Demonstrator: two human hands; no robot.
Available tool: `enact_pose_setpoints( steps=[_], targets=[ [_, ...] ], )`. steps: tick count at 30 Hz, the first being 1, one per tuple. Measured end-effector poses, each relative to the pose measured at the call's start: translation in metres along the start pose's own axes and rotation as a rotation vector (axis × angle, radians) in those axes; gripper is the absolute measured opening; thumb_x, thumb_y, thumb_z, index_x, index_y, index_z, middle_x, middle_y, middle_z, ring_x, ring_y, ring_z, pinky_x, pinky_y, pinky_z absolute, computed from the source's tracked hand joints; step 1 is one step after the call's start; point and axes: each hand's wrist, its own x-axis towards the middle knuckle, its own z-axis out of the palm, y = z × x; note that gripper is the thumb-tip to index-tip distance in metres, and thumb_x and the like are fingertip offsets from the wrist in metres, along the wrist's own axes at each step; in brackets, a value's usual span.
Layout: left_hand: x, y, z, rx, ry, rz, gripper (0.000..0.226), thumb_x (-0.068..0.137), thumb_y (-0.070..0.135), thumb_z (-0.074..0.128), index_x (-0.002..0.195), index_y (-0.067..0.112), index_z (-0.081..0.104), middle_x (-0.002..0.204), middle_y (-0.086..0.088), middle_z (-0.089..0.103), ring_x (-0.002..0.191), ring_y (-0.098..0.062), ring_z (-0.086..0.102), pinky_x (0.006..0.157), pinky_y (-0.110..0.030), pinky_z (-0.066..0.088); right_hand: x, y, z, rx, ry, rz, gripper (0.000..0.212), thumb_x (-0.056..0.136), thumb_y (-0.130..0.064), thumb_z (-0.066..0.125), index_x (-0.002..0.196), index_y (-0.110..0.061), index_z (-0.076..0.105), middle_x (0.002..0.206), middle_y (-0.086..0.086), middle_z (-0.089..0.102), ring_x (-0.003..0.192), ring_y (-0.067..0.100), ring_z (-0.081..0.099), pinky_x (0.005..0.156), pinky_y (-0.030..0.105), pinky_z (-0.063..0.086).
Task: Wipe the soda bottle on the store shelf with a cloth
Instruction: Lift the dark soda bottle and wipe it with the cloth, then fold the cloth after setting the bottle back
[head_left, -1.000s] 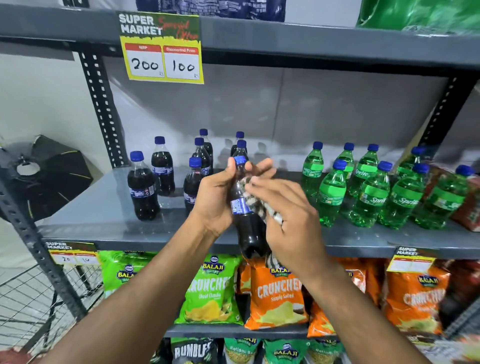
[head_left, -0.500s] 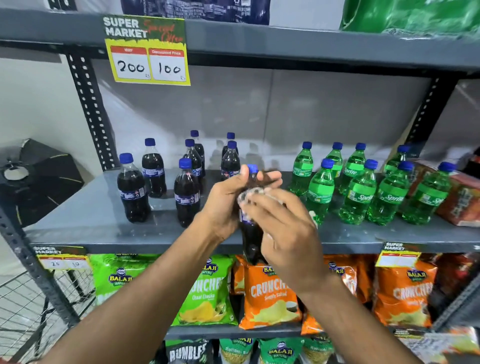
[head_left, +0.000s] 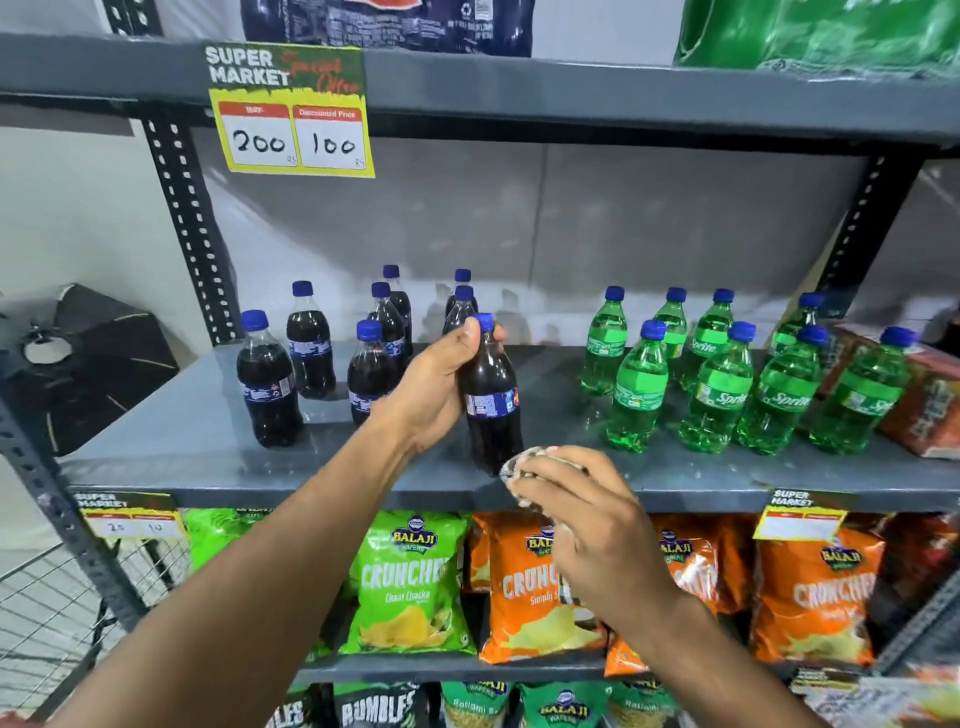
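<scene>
A dark cola bottle (head_left: 491, 400) with a blue cap and blue label stands near the front edge of the grey middle shelf (head_left: 208, 467), slightly tilted. My left hand (head_left: 441, 384) grips its neck and shoulder from the left. Below and to the right, my right hand (head_left: 582, 525) is closed around a bunched patterned cloth (head_left: 519, 462), which sits just beside the bottle's base. Whether the cloth touches the bottle is unclear.
Several more cola bottles (head_left: 270, 384) stand to the left and behind; several green Sprite bottles (head_left: 717, 384) fill the right. Chip bags (head_left: 405, 582) hang on the shelf below. A yellow price sign (head_left: 291, 111) hangs from the upper shelf. A wire basket (head_left: 47, 603) sits lower left.
The bottle has gone from being held up in front of the shelf down onto the shelf. My right hand with the cloth has dropped from the bottle's upper body to beside its base.
</scene>
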Motion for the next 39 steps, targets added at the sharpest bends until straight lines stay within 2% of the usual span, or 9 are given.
enact_pose_setpoints(
  steps=[4, 11, 16, 24, 27, 29, 34, 37, 39],
  targets=[
    [0.011, -0.003, -0.015, 0.115, 0.022, -0.025, 0.032, 0.086, 0.041, 0.063, 0.105, 0.019, 0.077, 0.106, 0.003, 0.075, 0.096, -0.009, 0.066, 0.083, -0.027, 0.054, 0.003, 0.013, -0.002, 0.045, 0.038, 0.087, 0.070, 0.058, 0.033, 0.057, 0.110, -0.009, 0.077, 0.117, 0.001, 0.072, 0.112, 0.023, 0.057, 0.102, 0.029, 0.048],
    [0.014, -0.009, -0.022, 0.112, 0.059, -0.015, 0.028, 0.102, 0.020, 0.048, 0.119, 0.010, 0.068, 0.110, 0.002, 0.073, 0.099, -0.007, 0.064, 0.085, -0.022, 0.052, 0.029, 0.028, -0.005, 0.114, 0.059, 0.222, 0.072, 0.065, 0.032, 0.058, 0.116, -0.015, 0.077, 0.120, -0.007, 0.070, 0.116, 0.019, 0.060, 0.107, 0.015, 0.040],
    [0.012, -0.007, -0.020, 0.278, 0.042, -0.006, 0.028, 0.103, 0.025, 0.048, 0.120, 0.019, 0.070, 0.104, 0.007, 0.075, 0.102, -0.006, 0.063, 0.089, -0.023, 0.049, 0.043, 0.036, -0.008, 0.130, 0.125, 0.278, 0.071, 0.066, 0.031, 0.059, 0.112, -0.019, 0.078, 0.117, -0.012, 0.069, 0.112, 0.016, 0.062, 0.102, 0.001, 0.028],
    [0.011, -0.005, -0.023, 0.403, 0.049, 0.009, 0.034, 0.101, 0.030, 0.051, 0.131, 0.019, 0.064, 0.113, 0.007, 0.074, 0.115, -0.005, 0.061, 0.094, -0.020, 0.048, 0.048, 0.039, -0.006, 0.157, 0.144, 0.290, 0.072, 0.066, 0.031, 0.055, 0.112, -0.019, 0.078, 0.117, -0.012, 0.068, 0.114, 0.013, 0.061, 0.103, 0.003, 0.032],
    [0.008, 0.001, -0.016, 0.445, 0.068, 0.012, 0.038, 0.103, 0.023, 0.049, 0.140, 0.017, 0.054, 0.134, -0.003, 0.064, 0.126, -0.011, 0.055, 0.110, -0.027, 0.039, 0.051, 0.035, -0.007, 0.171, 0.134, 0.302, 0.071, 0.068, 0.031, 0.055, 0.113, -0.019, 0.077, 0.118, -0.012, 0.068, 0.116, 0.012, 0.060, 0.104, 0.005, 0.034],
    [0.002, 0.009, -0.008, 0.458, 0.107, 0.037, 0.043, 0.103, 0.022, 0.050, 0.145, 0.015, 0.045, 0.138, -0.002, 0.060, 0.120, -0.005, 0.057, 0.115, -0.029, 0.034, 0.054, 0.031, -0.010, 0.195, 0.136, 0.306, 0.070, 0.070, 0.031, 0.055, 0.113, -0.019, 0.077, 0.118, -0.010, 0.069, 0.116, 0.011, 0.061, 0.104, 0.007, 0.036],
    [-0.041, 0.039, 0.016, 0.600, 0.145, 0.232, 0.047, 0.099, 0.023, 0.058, 0.143, 0.016, 0.044, 0.136, 0.000, 0.059, 0.110, 0.012, 0.058, 0.089, -0.009, 0.045, 0.074, 0.012, -0.028, 0.318, 0.189, 0.311, 0.049, 0.078, 0.015, 0.074, 0.116, -0.017, 0.075, 0.111, -0.007, 0.071, 0.106, -0.009, 0.061, 0.093, 0.006, 0.044],
    [-0.079, 0.043, 0.020, 0.625, 0.084, 0.194, 0.045, 0.088, 0.030, 0.067, 0.129, 0.017, 0.053, 0.113, 0.001, 0.067, 0.098, 0.000, 0.066, 0.087, -0.020, 0.050, 0.085, -0.012, -0.033, 0.435, 0.176, 0.302, 0.044, 0.077, 0.002, 0.080, 0.112, -0.023, 0.074, 0.106, -0.008, 0.072, 0.099, 0.001, 0.067, 0.088, 0.020, 0.054],
    [-0.101, 0.044, 0.013, 0.554, 0.063, 0.104, 0.046, 0.085, 0.037, 0.069, 0.120, 0.009, 0.056, 0.101, -0.002, 0.068, 0.087, -0.009, 0.068, 0.080, -0.030, 0.054, 0.090, -0.029, -0.028, 0.472, 0.162, 0.260, 0.039, 0.074, 0.003, 0.081, 0.106, -0.021, 0.077, 0.100, -0.009, 0.072, 0.094, 0.004, 0.068, 0.084, 0.019, 0.054]
  ],
)
